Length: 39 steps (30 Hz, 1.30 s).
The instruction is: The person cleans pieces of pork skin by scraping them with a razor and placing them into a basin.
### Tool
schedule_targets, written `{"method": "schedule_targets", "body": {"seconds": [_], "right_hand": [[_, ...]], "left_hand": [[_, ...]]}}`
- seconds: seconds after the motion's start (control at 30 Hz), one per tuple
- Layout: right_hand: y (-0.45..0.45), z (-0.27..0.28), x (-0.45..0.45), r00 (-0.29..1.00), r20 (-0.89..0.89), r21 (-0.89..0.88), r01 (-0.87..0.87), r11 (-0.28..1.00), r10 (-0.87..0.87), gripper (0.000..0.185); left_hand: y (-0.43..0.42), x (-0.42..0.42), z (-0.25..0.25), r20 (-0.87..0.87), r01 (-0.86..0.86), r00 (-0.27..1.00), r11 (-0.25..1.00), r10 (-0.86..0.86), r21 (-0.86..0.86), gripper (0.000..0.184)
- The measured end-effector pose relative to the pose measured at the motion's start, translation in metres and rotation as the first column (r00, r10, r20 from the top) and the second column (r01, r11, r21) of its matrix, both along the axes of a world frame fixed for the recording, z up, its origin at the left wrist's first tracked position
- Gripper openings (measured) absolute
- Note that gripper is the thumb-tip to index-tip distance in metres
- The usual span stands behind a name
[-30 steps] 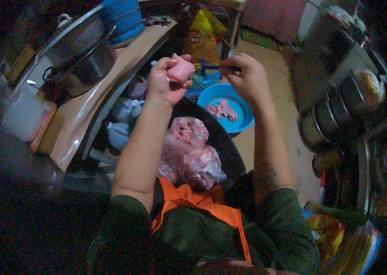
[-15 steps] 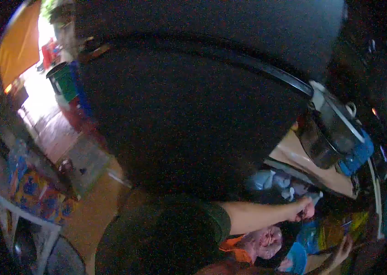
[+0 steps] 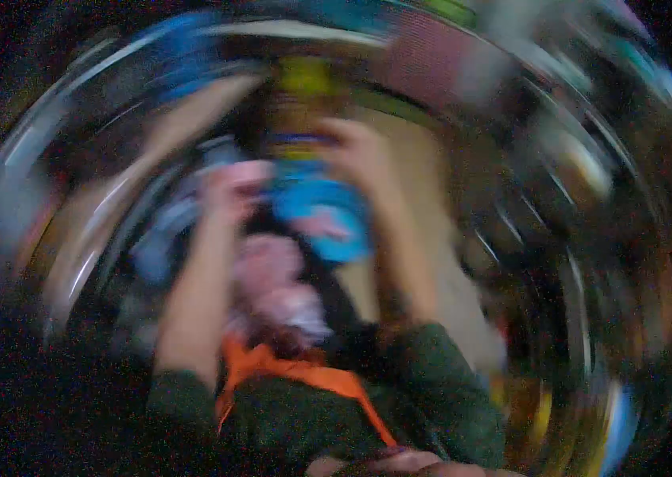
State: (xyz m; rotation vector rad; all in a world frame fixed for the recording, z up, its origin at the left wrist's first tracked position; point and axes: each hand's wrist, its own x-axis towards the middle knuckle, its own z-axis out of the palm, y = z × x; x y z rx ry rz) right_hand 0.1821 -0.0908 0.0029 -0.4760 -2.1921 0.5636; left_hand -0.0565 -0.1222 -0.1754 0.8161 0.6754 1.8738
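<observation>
Motion smears the whole view. My left hand (image 3: 229,191) is left of centre, its fingers curled in around something I cannot make out. Pale grey-blue, bag-like shapes (image 3: 169,215) lie beside it on the left. My right hand (image 3: 356,151) reaches up at centre with bent fingers; blur hides whether it holds anything. Between and just below the hands is a round blue dish (image 3: 352,238) with a pink piece (image 3: 324,225) on it. Nearer my body sits a pink, whitish lumpy mass (image 3: 272,270), apparently in clear plastic, above orange material (image 3: 272,363) across my lap.
A yellow patch (image 3: 304,77) and a blue-yellow printed surface lie beyond the hands. A tan board-like surface (image 3: 411,159) runs along the right. Blurred blue shapes (image 3: 185,52) are at the upper left, and a pink textured item (image 3: 423,56) at the top.
My head has swung round and down, so both hands, the blue dish and the pink mass moved from the lower right to the centre. The bright doorway and pot have left their former places.
</observation>
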Motion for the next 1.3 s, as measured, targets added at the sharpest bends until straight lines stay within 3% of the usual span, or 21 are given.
{"method": "schedule_targets", "body": {"seconds": [0.03, 0.07, 0.1, 0.13, 0.23, 0.33, 0.43, 0.5, 0.67, 0.73, 0.77, 0.8, 0.83, 0.87, 0.9, 1.0, 1.07, 1.13, 1.17, 1.27, 1.3], "right_hand": [[0.021, -0.02, 0.016, 0.988, -0.011, 0.142, 0.156, 0.978, -0.156, 0.039], [0.018, -0.014, 0.028, 0.99, 0.103, 0.029, 0.096, 0.995, -0.099, 0.038], [0.027, -0.033, 0.037, 0.991, -0.021, 0.113, 0.134, 0.985, -0.132, 0.037], [0.026, -0.037, 0.064, 0.973, 0.005, 0.058, 0.229, 0.972, -0.23, 0.037], [0.059, -0.068, 0.075, 0.884, 0.084, 0.046, 0.457, 0.888, -0.459, 0.032], [0.04, -0.063, 0.075, 0.857, 0.183, 0.113, 0.468, 0.876, -0.482, 0.027], [0.034, -0.07, 0.084, 0.835, 0.193, 0.164, 0.49, 0.856, -0.514, 0.025], [0.03, -0.064, 0.079, 0.842, 0.219, 0.104, 0.482, 0.87, -0.493, 0.024], [0.043, -0.063, 0.059, 0.902, 0.115, 0.12, 0.403, 0.907, -0.416, 0.027], [0.053, -0.061, 0.041, 0.963, 0.086, -0.005, 0.256, 0.967, -0.254, 0.034], [0.035, -0.034, 0.045, 0.963, 0.134, -0.054, 0.242, 0.969, -0.233, 0.037], [0.06, -0.044, 0.031, 0.982, 0.05, 0.081, 0.176, 0.981, -0.18, 0.037], [0.046, -0.027, 0.031, 0.99, -0.018, -0.019, 0.139, 0.99, -0.139, 0.035], [0.051, -0.02, 0.019, 0.996, -0.074, -0.079, -0.055, 0.995, 0.049, 0.031], [0.037, -0.003, 0.015, 0.997, -0.072, 0.044, 0.022, 0.999, -0.019, 0.026], [0.046, -0.011, -0.011, 0.971, -0.228, -0.103, -0.099, 0.99, 0.073, 0.018], [0.043, -0.013, -0.027, 0.963, -0.233, -0.054, -0.149, 0.987, 0.133, 0.016], [0.043, -0.022, -0.039, 0.953, -0.25, -0.158, -0.213, 0.964, 0.17, 0.016], [0.025, -0.016, -0.04, 0.95, -0.246, 0.004, -0.2, 0.98, 0.194, 0.014], [0.03, -0.015, -0.045, 0.968, -0.197, 0.111, -0.134, 0.985, 0.154, 0.013], [0.041, -0.019, -0.044, 0.967, -0.213, 0.008, -0.144, 0.99, 0.142, 0.013]], "left_hand": [[0.009, 0.033, 0.031, -0.15, -0.133, 0.981, 0.99, 0.124, -0.048, 0.023], [0.024, 0.04, 0.034, -0.032, 0.084, 0.996, 0.995, -0.085, -0.051, 0.026], [0.037, 0.05, 0.037, 0.093, 0.295, 0.953, 0.954, -0.289, -0.058, 0.03], [0.049, 0.062, 0.039, 0.203, 0.478, 0.866, 0.876, -0.456, -0.07, 0.034], [0.064, 0.085, 0.041, 0.313, 0.421, 0.882, 0.887, -0.351, -0.191, 0.037], [0.04, 0.068, 0.044, 0.358, 0.393, 0.889, 0.877, -0.286, -0.275, 0.042], [0.035, 0.07, 0.041, 0.396, 0.519, 0.816, 0.835, -0.422, -0.18, 0.043], [0.033, 0.059, 0.047, 0.415, 0.649, 0.688, 0.761, -0.595, 0.015, 0.046], [0.022, 0.058, 0.078, 0.214, 0.362, 0.92, 0.921, -0.327, -0.147, 0.044], [0.022, 0.045, 0.075, 0.082, 0.403, 0.915, 0.909, -0.396, -0.104, 0.044], [0.023, 0.041, 0.073, 0.144, 0.514, 0.846, 0.857, -0.514, 0.042, 0.045], [0.002, 0.07, 0.101, 0.018, 0.161, 0.987, 0.969, -0.161, -0.19, 0.044], [-0.002, 0.07, 0.107, 0.119, 0.272, 0.959, 0.956, -0.259, -0.111, 0.04], [-0.009, 0.065, 0.115, 0.119, 0.305, 0.947, 0.951, -0.299, -0.042, 0.034], [-0.007, 0.062, 0.116, 0.248, 0.449, 0.853, 0.888, -0.46, 0.104, 0.029], [-0.016, 0.063, 0.134, 0.177, 0.013, 0.984, 0.993, 0.008, -0.118, 0.026], [0.0, 0.049, 0.124, 0.179, -0.067, 0.981, 0.995, 0.079, -0.073, 0.022], [0.0, 0.056, 0.133, 0.149, -0.186, 0.967, 0.973, 0.206, -0.141, 0.02], [-0.01, 0.06, 0.137, 0.118, -0.254, 0.953, 0.947, 0.28, -0.196, 0.018], [-0.003, 0.054, 0.131, 0.111, -0.217, 0.97, 0.976, 0.218, -0.013, 0.015], [-0.005, 0.055, 0.134, 0.104, -0.215, 0.97, 0.975, 0.219, -0.051, 0.014]]}}
